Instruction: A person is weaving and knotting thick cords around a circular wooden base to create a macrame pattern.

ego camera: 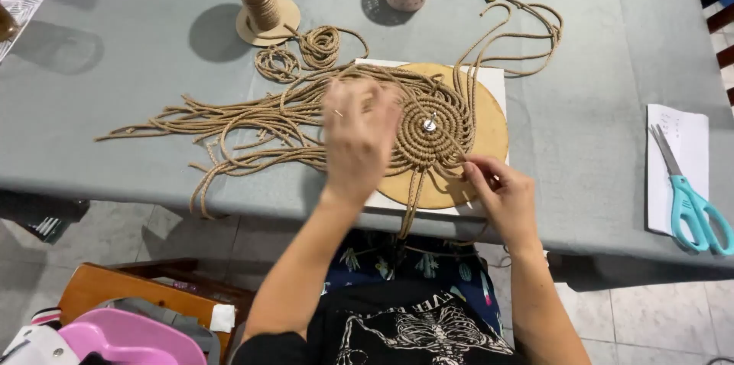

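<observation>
Covering the grey table above tiles, cords spread; right fingers pinch one, left hand seemingly open.

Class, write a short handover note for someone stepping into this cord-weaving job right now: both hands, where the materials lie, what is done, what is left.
Left hand: raised over the woven cord spiral, blurred, so its grip cannot be told.
Right hand: fingertips pinching a cord at the spiral's lower right edge.
Materials: the spiral is pinned at its centre to a round wooden board. Loose cords fan out left across the grey table; more loop up to the right. Cord spool at the back, scissors on paper far right.
Done: several rings woven.
Left: long loose cords remain unworked.
</observation>
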